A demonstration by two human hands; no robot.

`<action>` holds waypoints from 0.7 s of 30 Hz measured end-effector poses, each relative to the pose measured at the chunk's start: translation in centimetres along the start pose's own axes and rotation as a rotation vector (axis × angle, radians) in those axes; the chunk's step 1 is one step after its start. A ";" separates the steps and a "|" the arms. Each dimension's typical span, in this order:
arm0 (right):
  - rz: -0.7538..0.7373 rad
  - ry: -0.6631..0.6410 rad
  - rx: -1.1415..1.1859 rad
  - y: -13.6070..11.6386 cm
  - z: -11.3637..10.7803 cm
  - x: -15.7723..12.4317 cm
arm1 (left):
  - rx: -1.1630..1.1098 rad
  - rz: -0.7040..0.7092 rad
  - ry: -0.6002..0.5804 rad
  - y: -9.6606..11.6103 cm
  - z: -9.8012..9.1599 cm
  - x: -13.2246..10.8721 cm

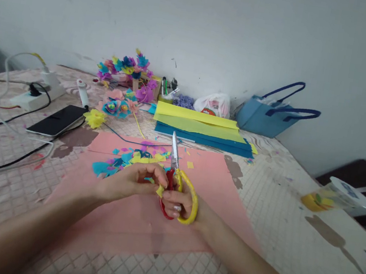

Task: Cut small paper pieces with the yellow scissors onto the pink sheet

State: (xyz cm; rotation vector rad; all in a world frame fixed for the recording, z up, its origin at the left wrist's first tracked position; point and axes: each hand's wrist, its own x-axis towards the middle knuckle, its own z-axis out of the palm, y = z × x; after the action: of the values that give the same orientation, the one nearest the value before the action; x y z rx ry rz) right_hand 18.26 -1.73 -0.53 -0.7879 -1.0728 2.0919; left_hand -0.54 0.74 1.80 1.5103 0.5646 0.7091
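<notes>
Between the fingertips of my left hand (143, 178) is a small piece of yellow paper (159, 191), pinched closed. My right hand (180, 200) is wrapped through the handles of a pair of scissors (175, 150), one handle red and the other yellow, with the blades pointing up and away. Its fingertips also come up to the yellow piece. Both hands are over a pink paper sheet (228, 200). Just beyond my left hand, a pile of cut paper bits (127, 158) in blue, yellow and purple lies on the sheet.
Folded yellow and blue paper (202, 126) lies behind the sheet. Paper flowers (124, 70) stand at the back left. A phone (56, 120), a glue gun (82, 93) and a power strip (39, 93) with cables are on the left. A blue bag (266, 117) and a plastic tub (329, 199) stand right.
</notes>
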 end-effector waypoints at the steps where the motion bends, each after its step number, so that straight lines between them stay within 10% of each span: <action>1: -0.002 0.012 -0.020 0.0 0.0 0.0 | -0.008 -0.020 0.019 -0.1 0.0 0.0; 9: -0.109 0.329 -0.293 -0.7 0.7 -0.4 | 0.044 -0.114 0.118 -0.8 0.3 0.4; 21: -0.214 0.443 -0.265 -0.4 0.8 -0.1 | 0.046 -0.110 0.318 -1.1 1.7 0.4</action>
State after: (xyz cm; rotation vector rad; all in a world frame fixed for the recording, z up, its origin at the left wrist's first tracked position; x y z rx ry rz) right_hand 17.84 -1.94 0.22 -1.1453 -1.1353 1.5184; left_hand 1.06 -0.06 0.71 1.4051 0.9025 0.8620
